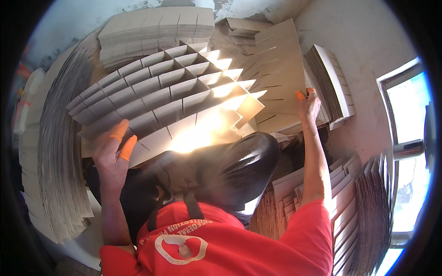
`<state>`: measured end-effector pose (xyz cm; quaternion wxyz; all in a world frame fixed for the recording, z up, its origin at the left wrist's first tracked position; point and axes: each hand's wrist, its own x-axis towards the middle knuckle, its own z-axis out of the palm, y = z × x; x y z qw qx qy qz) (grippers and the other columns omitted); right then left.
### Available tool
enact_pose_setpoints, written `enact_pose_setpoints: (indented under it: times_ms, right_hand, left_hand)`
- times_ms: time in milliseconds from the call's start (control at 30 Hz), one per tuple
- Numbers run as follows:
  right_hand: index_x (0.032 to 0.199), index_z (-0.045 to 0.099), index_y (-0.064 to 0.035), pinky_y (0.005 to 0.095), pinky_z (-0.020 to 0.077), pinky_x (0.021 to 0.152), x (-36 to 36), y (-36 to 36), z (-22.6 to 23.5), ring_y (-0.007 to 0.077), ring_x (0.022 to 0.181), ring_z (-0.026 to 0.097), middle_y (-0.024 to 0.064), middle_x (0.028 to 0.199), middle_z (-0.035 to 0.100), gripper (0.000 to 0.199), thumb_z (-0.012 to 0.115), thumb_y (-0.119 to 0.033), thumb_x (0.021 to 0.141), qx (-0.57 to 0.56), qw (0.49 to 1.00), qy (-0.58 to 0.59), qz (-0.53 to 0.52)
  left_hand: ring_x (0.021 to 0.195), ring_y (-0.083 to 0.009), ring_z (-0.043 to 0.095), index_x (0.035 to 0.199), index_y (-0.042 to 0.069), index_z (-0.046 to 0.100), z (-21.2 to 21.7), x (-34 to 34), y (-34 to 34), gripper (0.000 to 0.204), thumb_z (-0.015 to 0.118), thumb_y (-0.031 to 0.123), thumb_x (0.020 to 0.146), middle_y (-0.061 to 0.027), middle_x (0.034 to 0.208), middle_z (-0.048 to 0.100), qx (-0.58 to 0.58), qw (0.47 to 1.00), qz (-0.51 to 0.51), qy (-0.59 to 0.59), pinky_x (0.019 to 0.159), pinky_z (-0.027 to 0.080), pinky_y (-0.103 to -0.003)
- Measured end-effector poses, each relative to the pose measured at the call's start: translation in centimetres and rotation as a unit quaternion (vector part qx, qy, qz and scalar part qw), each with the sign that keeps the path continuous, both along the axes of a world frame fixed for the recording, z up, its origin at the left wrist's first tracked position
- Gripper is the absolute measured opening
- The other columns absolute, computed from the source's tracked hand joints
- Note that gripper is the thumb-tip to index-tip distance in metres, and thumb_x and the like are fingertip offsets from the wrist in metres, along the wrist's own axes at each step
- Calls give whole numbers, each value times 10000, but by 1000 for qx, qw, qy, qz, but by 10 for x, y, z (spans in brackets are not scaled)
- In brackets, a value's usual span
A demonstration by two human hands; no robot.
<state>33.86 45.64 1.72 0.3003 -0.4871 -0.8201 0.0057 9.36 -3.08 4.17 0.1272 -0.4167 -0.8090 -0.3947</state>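
Observation:
A grid of interlocked grey cardboard dividers (156, 87) leans in front of my lap, with bright sunlight across its near right part. My left hand (110, 149), orange covers on its thumb and finger, grips the grid's near left corner, thumb in front of the nearest strip. Out to the right, my right hand (309, 106) has its fingers closed on the right edge of a slotted cardboard sheet (281, 69). Orange covers show on that hand as well. Whether the sheet is lifted off those under it, I cannot tell.
Stacked cardboard strips stand at the back (156, 30), along the left (64, 133) and beside the right wall (329, 83). More cardboard sheets (345, 198) lean at the lower right. A bright window (407, 106) is on the right. My bent legs (221, 170) lie close below the grid.

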Motion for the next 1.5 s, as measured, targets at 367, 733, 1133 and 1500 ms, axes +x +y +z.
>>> enact_pose_setpoints:
  times_ms: [367, 733, 1133, 1500]
  right_hand:
    - [1370, 565, -55, 186, 505, 675, -79, -143, 164, 24, 747, 588, 19, 918, 721, 559, 699, 41, 836, -178, 861, 243, 410]
    - [1408, 535, -86, 191, 511, 748, -119, -183, 163, 47, 798, 627, 22, 946, 714, 596, 646, 77, 846, -294, 843, 132, 431]
    - [1402, 519, -21, 204, 521, 773, -134, -170, 144, 69, 857, 643, 55, 1035, 707, 593, 642, 102, 834, -313, 819, 105, 469]
    - [1375, 532, 8, 207, 514, 786, -154, -169, 134, 73, 869, 636, 56, 1044, 705, 573, 651, 108, 824, -306, 805, 51, 506]
  left_hand:
    - [923, -326, 664, 1126, -16, 667, -35, 12, 38, 409, 793, 95, 752, -169, 1029, 704, -6, 996, -67, 65, 805, 530, -396]
    - [673, -273, 623, 973, 8, 707, -52, 12, 64, 248, 770, 40, 735, -120, 791, 685, 23, 995, -66, 64, 592, 507, -386]
    - [686, -287, 646, 854, 2, 701, -58, 6, 68, 134, 751, 12, 731, -132, 796, 696, 41, 996, -64, 44, 602, 519, -385]
    - [689, -289, 641, 871, 18, 714, -55, 7, 68, 156, 742, 12, 717, -123, 765, 677, 20, 997, -60, 36, 607, 520, -394]
